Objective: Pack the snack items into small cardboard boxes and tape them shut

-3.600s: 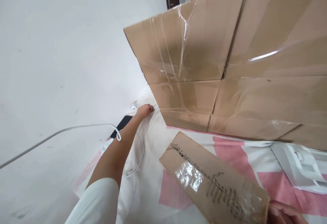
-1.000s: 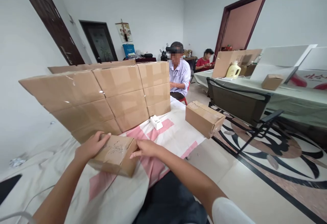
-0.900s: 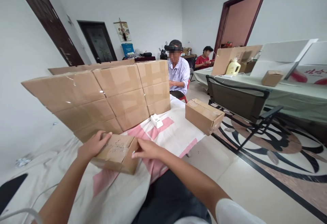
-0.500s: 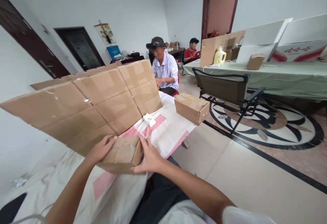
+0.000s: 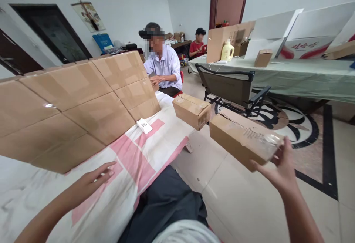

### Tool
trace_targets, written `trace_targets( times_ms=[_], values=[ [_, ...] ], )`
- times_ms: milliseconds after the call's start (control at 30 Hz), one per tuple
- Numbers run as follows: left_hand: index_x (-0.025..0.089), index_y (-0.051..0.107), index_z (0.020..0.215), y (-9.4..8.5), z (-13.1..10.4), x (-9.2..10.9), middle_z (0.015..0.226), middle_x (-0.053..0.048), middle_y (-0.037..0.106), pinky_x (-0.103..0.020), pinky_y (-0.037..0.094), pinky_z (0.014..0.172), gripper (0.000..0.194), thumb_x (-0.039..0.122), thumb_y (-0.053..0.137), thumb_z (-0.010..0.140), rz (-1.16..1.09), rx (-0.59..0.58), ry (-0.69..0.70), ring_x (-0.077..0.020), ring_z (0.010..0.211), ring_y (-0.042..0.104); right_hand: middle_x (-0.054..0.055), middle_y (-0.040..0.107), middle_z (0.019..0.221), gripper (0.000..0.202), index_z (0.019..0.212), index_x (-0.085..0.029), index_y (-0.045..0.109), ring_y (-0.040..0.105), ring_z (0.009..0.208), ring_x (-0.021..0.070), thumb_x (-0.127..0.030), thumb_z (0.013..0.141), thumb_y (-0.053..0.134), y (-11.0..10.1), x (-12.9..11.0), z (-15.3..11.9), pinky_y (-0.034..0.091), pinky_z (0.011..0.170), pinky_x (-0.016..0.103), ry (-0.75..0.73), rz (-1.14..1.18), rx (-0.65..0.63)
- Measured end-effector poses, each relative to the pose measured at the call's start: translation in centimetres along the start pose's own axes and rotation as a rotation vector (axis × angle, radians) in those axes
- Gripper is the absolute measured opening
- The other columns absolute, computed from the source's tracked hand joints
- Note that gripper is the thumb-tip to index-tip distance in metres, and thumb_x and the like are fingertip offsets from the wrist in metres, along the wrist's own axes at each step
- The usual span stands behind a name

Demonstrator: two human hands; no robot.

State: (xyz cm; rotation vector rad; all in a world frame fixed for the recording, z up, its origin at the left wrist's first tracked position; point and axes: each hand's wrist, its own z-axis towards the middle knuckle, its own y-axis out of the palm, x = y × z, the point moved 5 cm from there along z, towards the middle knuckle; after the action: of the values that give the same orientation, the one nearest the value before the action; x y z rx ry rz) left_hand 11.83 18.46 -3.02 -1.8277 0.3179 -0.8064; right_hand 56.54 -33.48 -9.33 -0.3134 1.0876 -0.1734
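My right hand [image 5: 277, 169] grips one end of a long brown cardboard box [image 5: 235, 135], thumb on the near side and fingers round the far end. The box hangs above the tiled floor, to the right of the cloth-covered table. Over the white and pink cloth [image 5: 138, 154], my left hand [image 5: 97, 178] is open with its fingers apart and nothing in it. A second cardboard box [image 5: 191, 110] sits at the table's right corner. On the cloth beside the stacked boxes lies a small white item [image 5: 144, 126] with a printed label.
A wall of stacked cardboard boxes [image 5: 91, 102] lines the table's left side. A person in a light shirt [image 5: 163, 65] sits beyond it. To the right are a folding chair [image 5: 224, 85] and a green-covered table [image 5: 302, 78]; another person in red [image 5: 197, 46] sits farther back.
The box has left the table, carried to the right in my right hand. My left hand has let go of it and stays over the cloth. The view has turned right.
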Motion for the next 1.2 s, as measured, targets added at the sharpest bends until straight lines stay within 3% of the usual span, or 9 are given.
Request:
trace_targets(
  times_ms=[100, 267, 400, 567, 800, 900, 1000, 1100, 1200],
  values=[
    [0.032, 0.055, 0.148, 0.6, -0.1, 1.0, 0.139, -0.007, 0.068, -0.041, 0.048, 0.111, 0.076, 0.077, 0.048, 0.087, -0.075, -0.120, -0.007, -0.0336, 0.132, 0.062, 0.025, 0.041, 0.151, 0.151, 0.166, -0.024, 0.005, 0.065, 0.105, 0.0377, -0.068, 0.049, 0.089, 5.8, 0.4, 2.7, 0.060, 0.071, 0.049, -0.034, 0.039, -0.086],
    [0.038, 0.062, 0.141, -0.2, -0.6, -0.5, 0.125, -0.001, 0.075, -0.038, 0.055, 0.101, 0.070, 0.076, 0.056, 0.082, -0.101, -0.051, -0.081, -0.0318, 0.113, 0.071, 0.023, 0.040, 0.147, 0.142, 0.166, -0.020, 0.001, 0.061, 0.091, 0.0246, -0.063, 0.058, 0.085, 14.8, -0.3, 4.9, 0.060, 0.066, 0.040, -0.060, 0.112, -0.131],
    [0.034, 0.064, 0.139, 0.9, -0.7, -2.4, 0.114, -0.005, 0.077, -0.040, 0.055, 0.098, 0.068, 0.075, 0.050, 0.087, -0.136, -0.031, -0.060, -0.0306, 0.101, 0.074, 0.024, 0.037, 0.148, 0.139, 0.165, -0.017, 0.003, 0.059, 0.112, 0.0327, -0.060, 0.061, 0.084, 19.5, -3.1, 5.7, 0.060, 0.082, 0.046, -0.094, 0.098, -0.132],
    [0.035, 0.068, 0.133, 3.4, 0.0, -5.1, 0.124, -0.004, 0.075, -0.039, 0.054, 0.103, 0.066, 0.076, 0.052, 0.084, -0.201, -0.023, -0.090, -0.0320, 0.115, 0.071, 0.028, 0.036, 0.147, 0.134, 0.165, -0.012, 0.005, 0.053, 0.126, 0.0406, -0.056, 0.064, 0.082, 24.8, -7.4, 7.5, 0.053, 0.097, 0.052, -0.097, 0.014, -0.200],
    [0.033, 0.072, 0.124, 4.1, 1.7, -5.8, 0.118, -0.005, 0.077, -0.041, 0.055, 0.101, 0.063, 0.075, 0.053, 0.081, -0.307, 0.051, -0.061, -0.0339, 0.116, 0.069, 0.030, 0.036, 0.148, 0.131, 0.163, -0.009, 0.002, 0.046, 0.137, 0.0438, -0.056, 0.067, 0.078, 35.8, -10.9, 10.9, 0.047, 0.105, 0.053, -0.099, -0.025, -0.281],
    [0.033, 0.071, 0.124, 3.4, 2.5, -6.7, 0.113, -0.005, 0.077, -0.041, 0.055, 0.099, 0.059, 0.072, 0.051, 0.085, -0.324, 0.077, -0.044, -0.0325, 0.112, 0.070, 0.033, 0.033, 0.151, 0.135, 0.162, -0.005, -0.001, 0.049, 0.135, 0.0419, -0.055, 0.066, 0.079, 40.4, -12.4, 12.8, 0.046, 0.108, 0.050, -0.060, -0.018, -0.332],
    [0.030, 0.069, 0.123, 1.9, 2.8, -9.2, 0.107, -0.006, 0.076, -0.039, 0.056, 0.093, 0.059, 0.071, 0.048, 0.087, -0.328, 0.135, -0.079, -0.0293, 0.101, 0.072, 0.036, 0.027, 0.157, 0.151, 0.161, -0.001, -0.002, 0.042, 0.143, 0.0436, -0.059, 0.053, 0.086, 43.2, -14.6, 14.3, 0.039, 0.115, 0.050, -0.021, -0.030, -0.412],
    [0.027, 0.066, 0.124, -0.5, 2.0, -12.7, 0.082, -0.002, 0.072, -0.036, 0.054, 0.080, 0.059, 0.068, 0.045, 0.089, -0.386, 0.241, -0.127, -0.0244, 0.076, 0.068, 0.038, 0.022, 0.160, 0.167, 0.160, 0.004, 0.002, 0.023, 0.152, 0.0497, -0.068, 0.035, 0.088, 43.8, -17.2, 14.2, 0.027, 0.122, 0.057, -0.020, -0.061, -0.466],
    [0.022, 0.062, 0.129, -4.2, 0.1, -17.2, 0.059, 0.003, 0.055, -0.033, 0.048, 0.066, 0.061, 0.064, 0.040, 0.090, -0.468, 0.479, -0.233, -0.0224, 0.062, 0.057, 0.037, 0.000, 0.166, 0.171, 0.159, 0.007, 0.002, -0.007, 0.157, 0.0462, -0.076, 0.035, 0.084, 43.1, -20.1, 12.9, 0.004, 0.128, 0.055, -0.114, -0.081, -0.460]
  ],
)
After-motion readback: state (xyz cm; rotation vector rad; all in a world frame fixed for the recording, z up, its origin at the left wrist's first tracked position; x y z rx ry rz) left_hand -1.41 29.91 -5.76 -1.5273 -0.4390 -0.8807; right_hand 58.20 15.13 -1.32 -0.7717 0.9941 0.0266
